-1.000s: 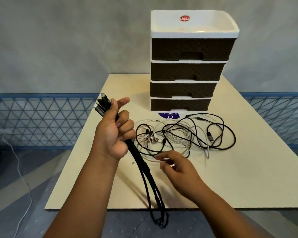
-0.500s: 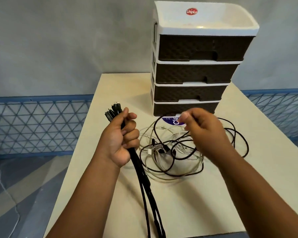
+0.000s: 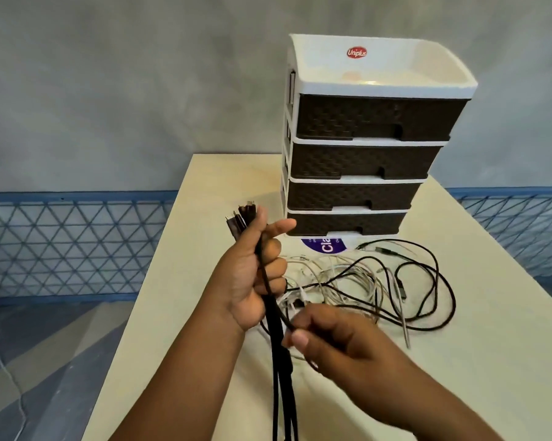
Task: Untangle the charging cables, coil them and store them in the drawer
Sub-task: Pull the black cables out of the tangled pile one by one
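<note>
I see the black cable bundle (image 3: 276, 316) upright in my left hand (image 3: 252, 281), fingers curled round it, plug ends sticking out above the fist, the rest hanging down past the table's near edge. My right hand (image 3: 335, 342), just below & right of the left, pinches one black strand at the fingertips. Rest of the tangled cables (image 3: 379, 288), black + white, lie mid-table (image 3: 475, 361) beyond the right hand. Drawer unit (image 3: 363, 160) stands toward the far edge, all drawers closed.
</note>
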Motion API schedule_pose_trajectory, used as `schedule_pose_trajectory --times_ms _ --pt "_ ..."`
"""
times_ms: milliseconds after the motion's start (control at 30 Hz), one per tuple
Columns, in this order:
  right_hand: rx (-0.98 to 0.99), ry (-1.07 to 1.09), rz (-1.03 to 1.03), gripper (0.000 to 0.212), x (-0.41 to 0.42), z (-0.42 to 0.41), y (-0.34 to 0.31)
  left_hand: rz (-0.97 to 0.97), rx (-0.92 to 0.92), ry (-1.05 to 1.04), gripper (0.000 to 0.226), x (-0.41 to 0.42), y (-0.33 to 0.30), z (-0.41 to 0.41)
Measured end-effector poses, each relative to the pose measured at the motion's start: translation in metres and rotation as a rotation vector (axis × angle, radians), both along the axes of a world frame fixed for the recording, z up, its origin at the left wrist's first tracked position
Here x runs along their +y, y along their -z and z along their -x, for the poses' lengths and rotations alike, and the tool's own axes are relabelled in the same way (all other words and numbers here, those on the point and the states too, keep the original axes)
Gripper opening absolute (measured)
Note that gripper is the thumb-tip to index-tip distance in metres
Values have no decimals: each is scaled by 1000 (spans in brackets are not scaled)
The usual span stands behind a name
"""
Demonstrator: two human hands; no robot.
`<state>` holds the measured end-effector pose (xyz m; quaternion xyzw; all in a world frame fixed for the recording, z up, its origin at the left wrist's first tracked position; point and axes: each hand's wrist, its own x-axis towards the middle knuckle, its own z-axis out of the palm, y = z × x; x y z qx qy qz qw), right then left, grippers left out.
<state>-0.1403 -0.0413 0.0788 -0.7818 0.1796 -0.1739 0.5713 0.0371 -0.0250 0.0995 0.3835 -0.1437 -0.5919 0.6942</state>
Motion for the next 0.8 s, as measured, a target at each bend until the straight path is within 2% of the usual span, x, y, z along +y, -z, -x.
schedule_pose_trajectory --times_ms 100,133,200,267,367,433,533,567,633,700,800 --pt "184 -44 -85 26 5 17 20 2 1 -92 31 0 3 2" --pt "198 -49 -126 25 4 20 21 6 -8 -97 30 0 3 4" --pt "206 -11 -76 25 -4 23 18 31 -33 -59 31 1 1 8" --pt "149 141 -68 34 -18 20 10 60 -77 17 32 3 -5 15" --pt "2 376 -342 50 -43 7 -9 118 -146 167 33 8 -14 27" --pt "-17 377 -459 52 -60 -3 -27 157 -190 275 35 11 -19 36" --pt "-98 264 -645 56 -71 -15 -52 195 -244 406 35 14 -22 45" --pt "-144 235 -703 54 -73 -17 -57 196 -270 435 35 14 -23 47" --pt "-252 219 -751 33 -73 -18 -67 183 -307 458 36 15 -23 51" --pt "-332 281 -695 21 -73 -14 -74 156 -322 432 39 15 -25 54" --pt "-421 299 -617 16 -73 -5 -81 86 -309 325 49 13 -27 53"
